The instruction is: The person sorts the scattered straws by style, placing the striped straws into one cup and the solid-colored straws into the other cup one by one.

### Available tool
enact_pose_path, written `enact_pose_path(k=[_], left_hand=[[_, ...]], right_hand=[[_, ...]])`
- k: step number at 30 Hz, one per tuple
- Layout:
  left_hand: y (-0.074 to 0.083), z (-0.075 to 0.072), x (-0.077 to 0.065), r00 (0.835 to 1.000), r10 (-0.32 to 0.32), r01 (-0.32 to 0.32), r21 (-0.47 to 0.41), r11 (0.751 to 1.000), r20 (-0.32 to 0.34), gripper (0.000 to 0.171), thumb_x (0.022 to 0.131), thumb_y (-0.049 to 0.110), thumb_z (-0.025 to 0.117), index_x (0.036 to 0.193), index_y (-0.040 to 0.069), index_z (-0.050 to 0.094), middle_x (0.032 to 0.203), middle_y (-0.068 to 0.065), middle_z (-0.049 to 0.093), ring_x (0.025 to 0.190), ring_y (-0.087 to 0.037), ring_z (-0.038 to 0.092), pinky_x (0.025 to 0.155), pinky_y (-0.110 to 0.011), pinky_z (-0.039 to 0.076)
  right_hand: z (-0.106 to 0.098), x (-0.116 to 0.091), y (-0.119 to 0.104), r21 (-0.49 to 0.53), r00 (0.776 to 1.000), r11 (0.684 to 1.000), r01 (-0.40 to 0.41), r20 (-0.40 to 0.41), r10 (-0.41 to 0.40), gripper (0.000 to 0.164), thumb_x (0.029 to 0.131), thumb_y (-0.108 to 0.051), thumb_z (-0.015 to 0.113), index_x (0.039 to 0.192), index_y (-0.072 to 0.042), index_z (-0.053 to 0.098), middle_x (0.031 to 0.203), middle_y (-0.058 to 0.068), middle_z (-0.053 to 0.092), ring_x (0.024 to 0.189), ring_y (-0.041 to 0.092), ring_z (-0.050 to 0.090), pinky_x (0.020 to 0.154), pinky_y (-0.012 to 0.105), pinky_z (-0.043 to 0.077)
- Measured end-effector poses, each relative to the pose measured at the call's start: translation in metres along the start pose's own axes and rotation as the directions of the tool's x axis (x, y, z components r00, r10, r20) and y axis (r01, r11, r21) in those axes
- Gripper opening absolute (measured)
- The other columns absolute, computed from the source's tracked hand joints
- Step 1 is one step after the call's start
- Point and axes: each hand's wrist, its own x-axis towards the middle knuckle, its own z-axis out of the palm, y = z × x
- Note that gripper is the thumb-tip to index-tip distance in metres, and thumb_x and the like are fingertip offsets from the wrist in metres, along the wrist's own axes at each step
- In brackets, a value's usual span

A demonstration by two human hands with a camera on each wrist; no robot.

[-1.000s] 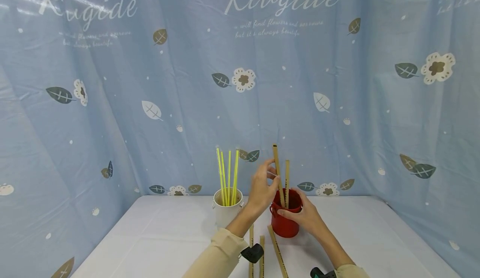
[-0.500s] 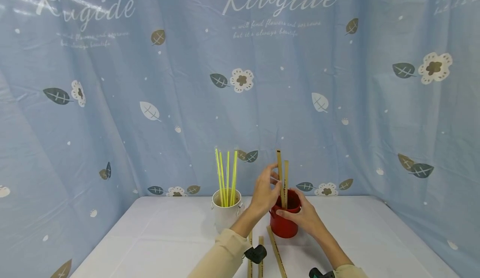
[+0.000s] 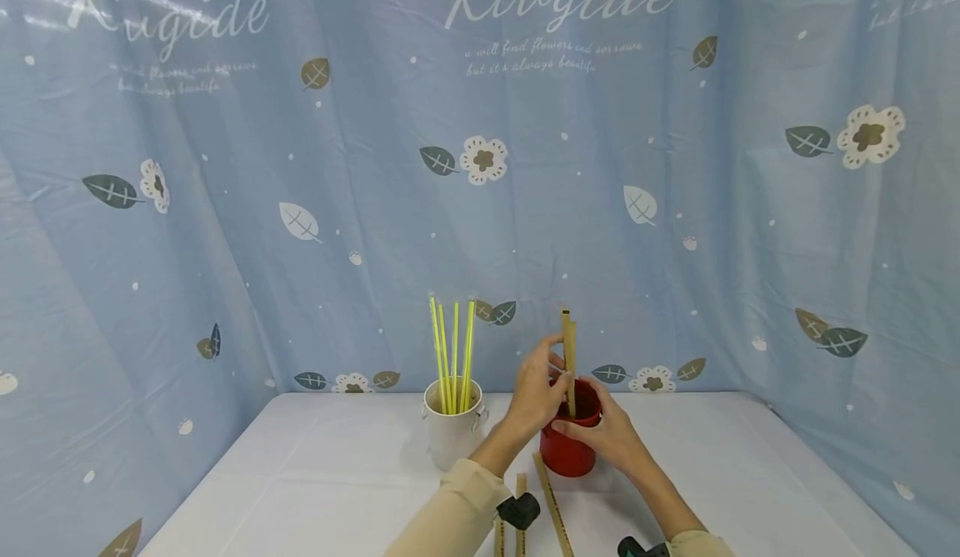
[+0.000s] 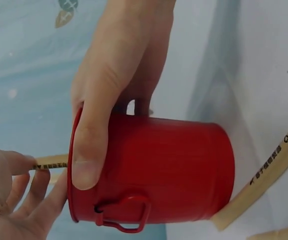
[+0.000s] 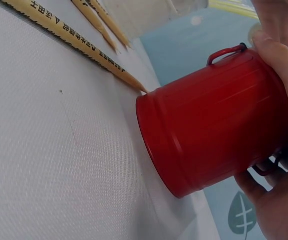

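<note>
My left hand (image 3: 534, 388) pinches a brown paper-wrapped straw (image 3: 566, 328) between thumb and fingers, above the left side of a red bucket (image 3: 567, 455). The straw is nearly upright; the hand hides its lower part in the head view. Against it stands a second wrapped straw (image 3: 573, 361) inside the bucket. My right hand (image 3: 617, 434) grips the bucket's rim from the right, its thumb (image 4: 87, 172) on the outer wall in the left wrist view. The bucket stands upright on the table, and a small wire handle (image 5: 226, 52) shows on its side.
Left of the red bucket, a white bucket (image 3: 448, 444) holds several yellow-green sticks (image 3: 455, 357). More wrapped straws (image 3: 553, 503) lie on the white tablecloth (image 3: 315, 474) near me; one end lies close to the red bucket's base. A blue patterned curtain (image 3: 390, 165) hangs behind.
My left hand has moved slightly right and lower with the straw. The straw has tipped more upright and sunk toward the bucket, now beside the other one. My right hand stays on the rim.
</note>
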Motion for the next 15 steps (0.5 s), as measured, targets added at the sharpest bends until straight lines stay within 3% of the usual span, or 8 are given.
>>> enact_pose_path(k=[7, 15], left_hand=[[0.0032, 0.0033, -0.0022, 0.999, -0.048, 0.047, 0.026, 0.999, 0.026, 0.056, 0.093, 0.003, 0.064, 0.143, 0.014, 0.043, 0.102, -0.012, 0.063, 0.068, -0.003, 0.06, 0.058, -0.014, 0.049], [0.0029, 0.009, -0.0018, 0.996, -0.08, 0.077, 0.09, 0.993, 0.027, 0.056, 0.092, 0.005, 0.066, 0.143, 0.017, 0.044, 0.101, -0.008, 0.064, 0.077, -0.008, 0.063, 0.064, -0.016, 0.05]], right_hand=[[0.0004, -0.0003, 0.0014, 0.008, 1.0, 1.0, 0.019, 0.002, -0.019, 0.091, 0.079, -0.041, 0.081, 0.15, -0.018, 0.03, 0.143, 0.01, 0.049, 0.127, 0.032, 0.053, 0.098, 0.051, 0.051], [0.0001, -0.0003, 0.0021, -0.001, 1.0, 1.0, 0.03, -0.004, -0.03, 0.092, 0.078, -0.042, 0.081, 0.151, -0.016, 0.03, 0.144, 0.01, 0.049, 0.128, 0.031, 0.053, 0.099, 0.051, 0.05]])
